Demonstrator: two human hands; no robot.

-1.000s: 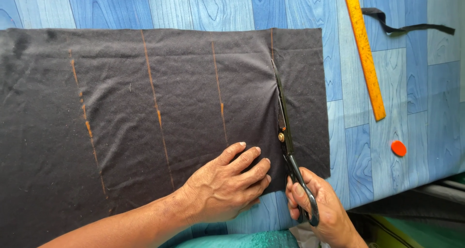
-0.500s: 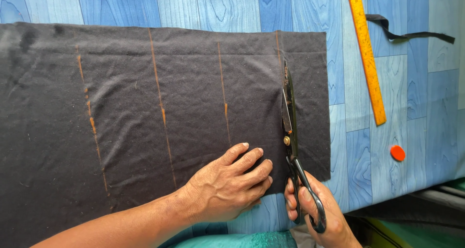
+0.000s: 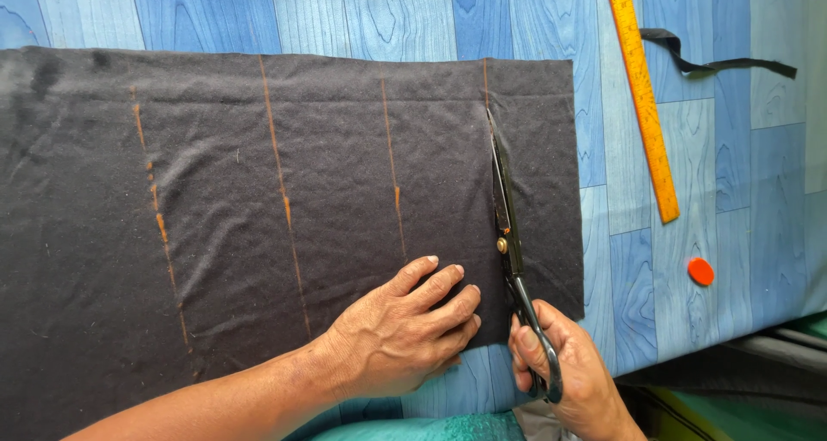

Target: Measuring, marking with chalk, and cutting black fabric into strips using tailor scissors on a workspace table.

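Black fabric (image 3: 284, 208) is laid out flat on a blue wood-look table (image 3: 413, 19), covering most of the left and middle of it, with a few orange chalk lines (image 3: 280, 183) running top to bottom across it. Scissors (image 3: 508, 226) sit right on the rightmost line, blades nearly shut and pointing away from the person, tips not far from the cloth's far edge. Right hand (image 3: 568, 376) has its fingers curled through the handles at the near edge of the table. Left hand (image 3: 401, 338) is pressed flat on the cloth just beside the scissors, fingers together and stretched toward the blades. Off to the right there's a yellow-orange ruler (image 3: 642, 96) lying on the bare table, a small round orange chalk piece (image 3: 700, 271) near the front edge, and a thin black strip (image 3: 706, 60) of cloth up by the far right corner.
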